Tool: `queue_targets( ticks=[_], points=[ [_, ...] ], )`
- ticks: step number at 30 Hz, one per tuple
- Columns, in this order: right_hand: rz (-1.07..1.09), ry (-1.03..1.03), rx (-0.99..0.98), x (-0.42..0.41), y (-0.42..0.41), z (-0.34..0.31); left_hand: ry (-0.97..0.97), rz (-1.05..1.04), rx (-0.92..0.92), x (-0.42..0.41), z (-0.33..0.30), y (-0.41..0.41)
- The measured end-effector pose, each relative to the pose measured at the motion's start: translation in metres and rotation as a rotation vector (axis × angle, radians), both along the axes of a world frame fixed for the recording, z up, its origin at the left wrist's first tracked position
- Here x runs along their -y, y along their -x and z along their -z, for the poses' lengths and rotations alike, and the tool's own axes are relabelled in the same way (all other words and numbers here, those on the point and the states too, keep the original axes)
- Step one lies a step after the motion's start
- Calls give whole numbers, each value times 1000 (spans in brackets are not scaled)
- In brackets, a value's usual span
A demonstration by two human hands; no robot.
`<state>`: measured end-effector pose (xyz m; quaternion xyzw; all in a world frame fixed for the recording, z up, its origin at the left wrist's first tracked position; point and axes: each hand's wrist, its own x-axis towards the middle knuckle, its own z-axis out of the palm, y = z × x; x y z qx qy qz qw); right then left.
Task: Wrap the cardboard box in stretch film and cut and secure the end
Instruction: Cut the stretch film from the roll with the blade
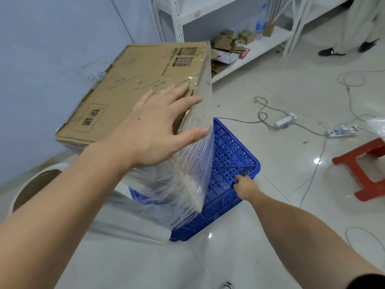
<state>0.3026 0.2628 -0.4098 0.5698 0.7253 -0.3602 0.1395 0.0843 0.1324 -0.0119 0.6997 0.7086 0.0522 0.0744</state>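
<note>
Left hand (155, 130) grip spread flat on cardboard box (145, 80), right hand (244, 187) pinching cutter (241, 177)

Film-wrapped box tilted on a blue crate

The left hand (158, 124) lies spread-fingered on the cardboard box (133, 84), stretch film (187, 163) over its side; beside the box, the right hand (245, 187) grips a dark tool (241, 174) over the blue crate (231, 147).

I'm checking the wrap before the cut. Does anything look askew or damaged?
The cardboard box sits tilted on the blue crate, propped by the left hand. Its edges look crushed, and the stretch film is wrinkled.
</note>
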Motion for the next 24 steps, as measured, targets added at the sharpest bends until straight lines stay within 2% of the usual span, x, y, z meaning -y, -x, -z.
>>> queue_targets(
  ticks=[2, 7, 11, 17, 24],
  points=[
    [72, -25, -34, -5, 3, 14, -8, -5, 4, 1, 1, 0],
    [47, 62, 62, -7, 11, 41, -17, -2, 7, 1, 1, 1],
    [100, 15, 43, -4, 19, 49, -26, 0, 14, 2, 2, 2],
    [238, -37, -75, 6, 19, 45, -35, 1, 20, 1, 4, 2],
    [374, -187, -344, 35, 9, 14, -36, 6, 17, -1, 4, 0]
  ],
)
